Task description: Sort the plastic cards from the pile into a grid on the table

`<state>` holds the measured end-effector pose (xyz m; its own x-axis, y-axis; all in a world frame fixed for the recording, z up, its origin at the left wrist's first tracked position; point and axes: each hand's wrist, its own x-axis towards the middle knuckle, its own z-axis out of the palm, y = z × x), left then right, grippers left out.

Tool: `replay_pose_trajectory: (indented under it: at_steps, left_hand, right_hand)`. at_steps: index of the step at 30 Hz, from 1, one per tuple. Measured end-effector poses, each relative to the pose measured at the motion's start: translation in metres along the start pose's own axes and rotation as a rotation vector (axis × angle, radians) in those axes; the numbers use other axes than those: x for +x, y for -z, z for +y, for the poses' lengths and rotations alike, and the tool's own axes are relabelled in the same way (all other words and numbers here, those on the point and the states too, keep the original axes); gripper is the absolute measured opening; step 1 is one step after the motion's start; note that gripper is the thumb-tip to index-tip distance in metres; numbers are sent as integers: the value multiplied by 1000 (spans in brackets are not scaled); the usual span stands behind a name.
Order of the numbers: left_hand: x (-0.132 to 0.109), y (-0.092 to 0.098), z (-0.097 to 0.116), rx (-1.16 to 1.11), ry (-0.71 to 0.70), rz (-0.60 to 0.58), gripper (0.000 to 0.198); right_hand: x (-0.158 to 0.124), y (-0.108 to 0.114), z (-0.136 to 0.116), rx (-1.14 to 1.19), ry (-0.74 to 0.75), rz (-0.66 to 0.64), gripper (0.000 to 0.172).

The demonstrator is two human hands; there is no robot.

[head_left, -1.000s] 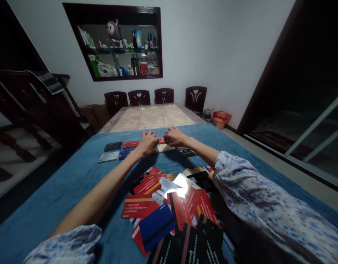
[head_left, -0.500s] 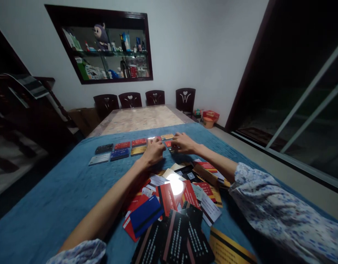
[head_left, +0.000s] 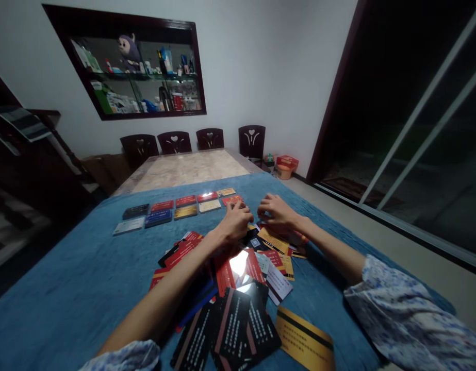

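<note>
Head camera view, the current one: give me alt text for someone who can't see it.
A person's left hand and right hand are at the far edge of a messy card pile on a blue cloth. Farther off, two rows of cards lie toward the left; four dark chairs stand beyond.

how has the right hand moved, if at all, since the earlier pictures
Yes: judged against the silver-white card at the rows' left end, the right hand has shifted rightward and nearer the wearer.
</note>
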<state>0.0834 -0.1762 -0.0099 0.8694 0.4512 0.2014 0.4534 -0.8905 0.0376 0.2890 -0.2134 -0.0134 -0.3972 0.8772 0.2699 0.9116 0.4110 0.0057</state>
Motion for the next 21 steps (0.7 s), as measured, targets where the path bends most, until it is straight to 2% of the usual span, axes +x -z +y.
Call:
replay_pose_trajectory:
  at_steps: [6, 10, 13, 21]
  left_hand:
    - [8, -10, 18, -90, -193, -100, 25]
    - [10, -9, 27, -98, -277, -170, 24]
    - [8, -7, 33, -79, -271, -184, 17]
    - [11, -11, 35, -40, -149, -171, 22]
  right_hand:
    - [-28, -8, 11, 61, -44, 49, 15]
    - [-39, -12, 14, 81, -78, 72, 16]
    - [-44, -13, 15, 101, -85, 81, 16]
    - [-54, -13, 18, 209, -25, 126, 18]
